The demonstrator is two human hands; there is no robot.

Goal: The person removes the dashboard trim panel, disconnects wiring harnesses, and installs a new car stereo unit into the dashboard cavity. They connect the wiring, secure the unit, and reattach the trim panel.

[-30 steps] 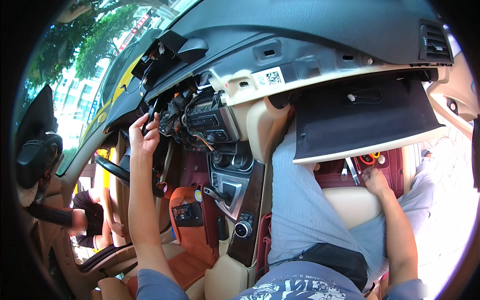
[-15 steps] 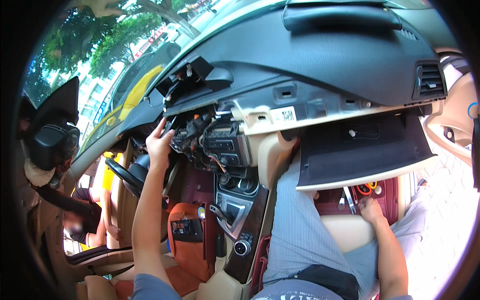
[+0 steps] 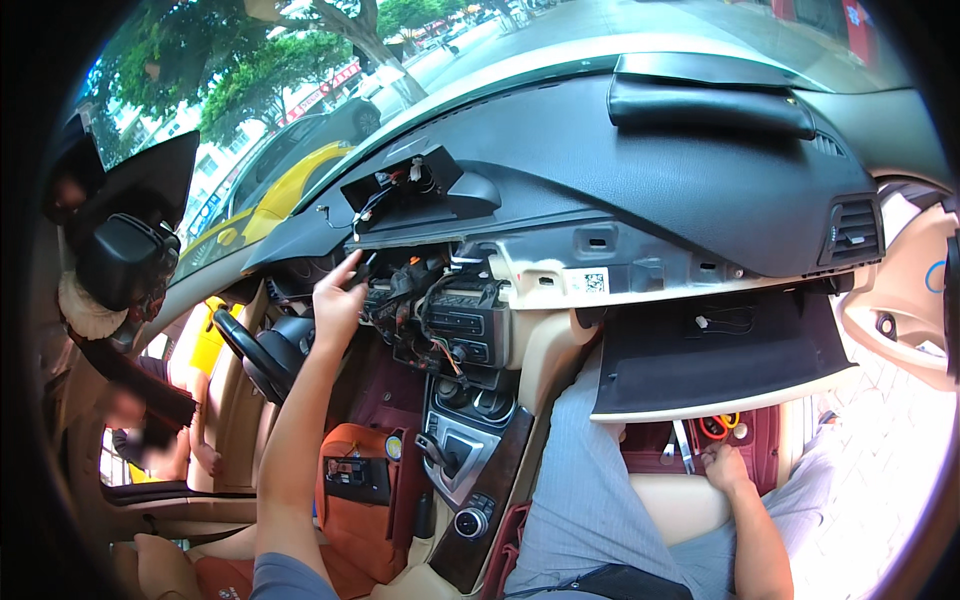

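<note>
My left hand (image 3: 338, 308) is at the opened centre of the dashboard (image 3: 500, 180), beside a bundle of dark wires (image 3: 402, 300). Its index finger points up, and a small dark piece shows between finger and thumb; what it is I cannot make out. Down between my legs, my right hand (image 3: 726, 468) is closed at the front edge of the beige seat (image 3: 682, 505). Its fingertips are hidden. Just beyond it lie a flat silver tool (image 3: 683, 447) and an orange-and-yellow-handled hand tool (image 3: 714, 428).
The glove box (image 3: 715, 355) hangs open over my knees. A screen housing (image 3: 410, 185) with loose wires stands on the dash. The gear lever (image 3: 437, 450), an orange bag (image 3: 350, 490) and the steering wheel (image 3: 250, 355) are to the left. Another person's arm (image 3: 200, 420) shows at the far door.
The whole view has shifted, with the dashboard now lower in the picture. My left hand stays at the dash opening and my right hand stays by the tools.
</note>
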